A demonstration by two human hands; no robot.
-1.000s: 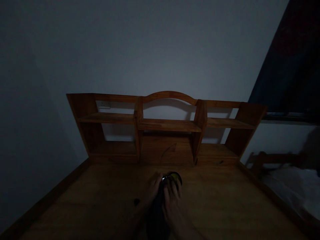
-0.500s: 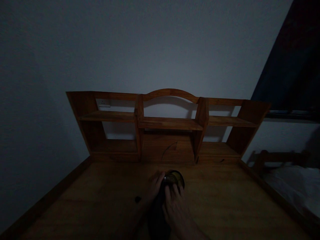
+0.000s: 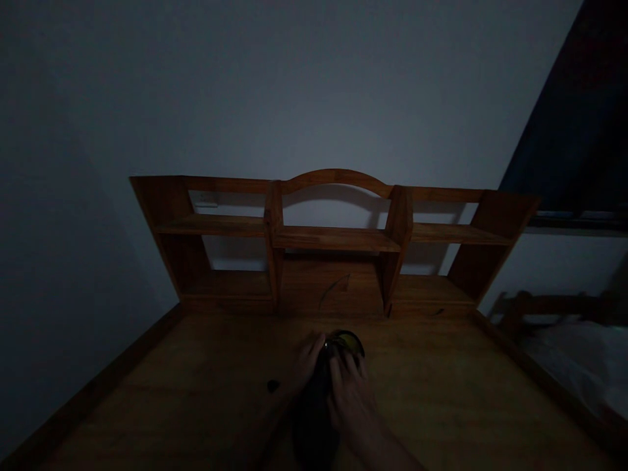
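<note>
low light over the desk [image 3: 206,405] here, and it's both hands on one thing: a long dark object [image 3: 314,425], lying at the middle of the near side, its broad body toward the person and its far end pointing at the shelf unit [image 3: 336,239]. up at that far end there's a rounded dark rim with a yellowish patch [image 3: 350,340] inside it, and a small bright glint just beside that. the left hand [image 3: 308,361] is in at the upper left side of the object, fingertips close by the glint; too dim to tell whether those fingers are clamped on it or merely resting. over on the other side, the right hand [image 3: 352,389] comes in from below, its fingers bent and a little apart from one another, laid across the object near the rim; how hard they press, if they grip at all, cannot be told. just left of the left forearm, a small dark piece [image 3: 273,386] sits on the desk, apart from the object. behind all this stands the wooden shelf unit, arched at the center, a thin curved line [image 3: 335,288] showing on its lower back board, with a pale socket [image 3: 206,201] on the wall [image 3: 314,85] seen through the upper left opening. off to the right, beyond the desk edge, a whitish bundle [image 3: 583,360] lies by a wooden rail [image 3: 564,305], below a dark panel [image 3: 579,124].
</note>
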